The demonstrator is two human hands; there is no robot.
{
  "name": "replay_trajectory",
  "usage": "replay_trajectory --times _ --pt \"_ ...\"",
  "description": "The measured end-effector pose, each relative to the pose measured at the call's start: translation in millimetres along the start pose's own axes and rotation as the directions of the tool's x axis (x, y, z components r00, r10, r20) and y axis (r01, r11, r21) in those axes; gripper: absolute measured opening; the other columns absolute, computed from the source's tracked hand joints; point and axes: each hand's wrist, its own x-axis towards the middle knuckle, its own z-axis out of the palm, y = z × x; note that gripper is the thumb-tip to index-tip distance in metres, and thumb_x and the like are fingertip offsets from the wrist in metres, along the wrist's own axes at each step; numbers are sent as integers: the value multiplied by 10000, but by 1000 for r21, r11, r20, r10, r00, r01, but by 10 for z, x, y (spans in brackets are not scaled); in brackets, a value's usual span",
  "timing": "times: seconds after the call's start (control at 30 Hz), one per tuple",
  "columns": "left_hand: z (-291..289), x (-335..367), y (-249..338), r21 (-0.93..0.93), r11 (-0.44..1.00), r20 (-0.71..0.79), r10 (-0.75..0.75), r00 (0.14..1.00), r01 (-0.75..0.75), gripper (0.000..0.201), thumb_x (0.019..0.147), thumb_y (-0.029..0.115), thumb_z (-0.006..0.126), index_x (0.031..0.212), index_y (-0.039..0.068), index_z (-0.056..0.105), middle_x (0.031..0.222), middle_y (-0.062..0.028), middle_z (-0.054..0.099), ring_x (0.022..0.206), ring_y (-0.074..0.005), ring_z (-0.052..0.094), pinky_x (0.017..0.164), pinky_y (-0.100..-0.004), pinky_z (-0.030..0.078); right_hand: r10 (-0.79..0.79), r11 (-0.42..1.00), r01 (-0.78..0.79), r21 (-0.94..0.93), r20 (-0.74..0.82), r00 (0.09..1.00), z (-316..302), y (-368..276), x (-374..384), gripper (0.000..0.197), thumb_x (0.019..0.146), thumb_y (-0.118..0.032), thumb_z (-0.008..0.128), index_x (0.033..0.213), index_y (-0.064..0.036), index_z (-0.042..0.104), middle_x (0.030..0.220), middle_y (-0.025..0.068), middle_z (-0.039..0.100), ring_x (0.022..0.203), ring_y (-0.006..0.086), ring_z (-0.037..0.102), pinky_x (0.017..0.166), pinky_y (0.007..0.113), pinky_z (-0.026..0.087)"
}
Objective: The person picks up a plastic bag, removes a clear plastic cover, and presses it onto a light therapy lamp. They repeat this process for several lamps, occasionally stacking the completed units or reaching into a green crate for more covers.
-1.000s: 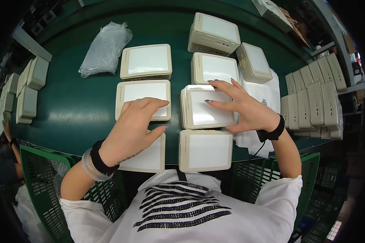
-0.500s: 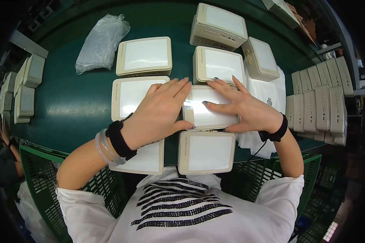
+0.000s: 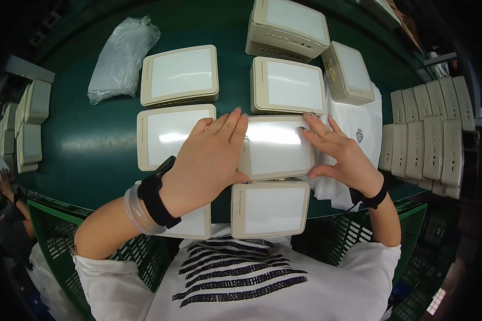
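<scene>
A beige, box-shaped device with a white top panel (image 3: pixel 281 147) lies in front of me, its glossy face catching the light. My left hand (image 3: pixel 209 158) rests along its left edge, fingers stretched out and thumb at the near corner. On the opposite side my right hand (image 3: pixel 348 160) is spread, fingertips at the far right corner and thumb at the near right edge. Neither hand is wrapped around the device. Just nearer lies a similar device (image 3: pixel 270 210), and another (image 3: pixel 288 85) sits just beyond. The left hand and forearm partly cover two more on the left.
A clear plastic bag bundle (image 3: pixel 123 59) lies at the far left of the green table (image 3: pixel 91 139). Stacked devices (image 3: pixel 286 32) stand at the back. Rows of devices (image 3: pixel 426 144) line the right, over white sheets (image 3: pixel 353 155). Green crates (image 3: pixel 59 224) flank me. Another person's hand (image 3: pixel 4 184) shows at far left.
My right hand has drawn back to the right, its fingers off the white panel and now at the device's edge. My left hand stays on the left edge. The view has shifted slightly.
</scene>
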Motion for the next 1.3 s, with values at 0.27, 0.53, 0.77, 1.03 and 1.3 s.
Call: replay_trajectory --times 0.27,0.53,0.77,1.03,1.3 --pt "27 47 89 151 989 82 -10 997 -2 923 701 351 767 1356 -130 331 1419 -292 371 1276 -325 446 1049 -407 347 23 998 -21 -53 46 999 31 0 7 889 594 -193 795 1397 -89 428 1496 137 333 1361 329 349 1162 491 208" --pt "33 8 -73 -131 991 27 -7 1000 10 932 697 342 785 1338 -163 334 1389 -328 391 1150 -363 540 1017 -390 386 4 1000 -5 -5 -117 993 158 -8 -88 890 655 -163 793 1433 -74 369 1495 147 334 1335 317 397 1126 441 294" --pt "87 10 -16 -64 997 11 -51 999 52 941 683 320 810 1336 -160 333 1348 -337 433 1098 -379 574 986 -377 414 401 840 -345 418 -52 914 409 -240 -320 774 823 -44 705 1475 -62 288 1293 197 573 1148 210 596 966 309 460" --pt "-144 156 -103 -172 978 217 -78 973 117 1031 623 400 840 1341 -147 342 1322 -327 466 1137 -376 557 1033 -399 384 427 815 -241 528 -265 865 672 -283 -328 625 891 -46 630 1445 -24 341 1134 163 667 1015 118 614 901 257 470" --pt "6 176 -119 144 989 67 9 998 -19 1100 527 429 878 1326 -135 372 1246 -284 548 1200 -359 521 1055 -442 337 480 773 -362 521 -108 870 428 -316 -238 563 925 -115 605 1429 -19 373 1062 157 690 924 114 636 859 257 480"
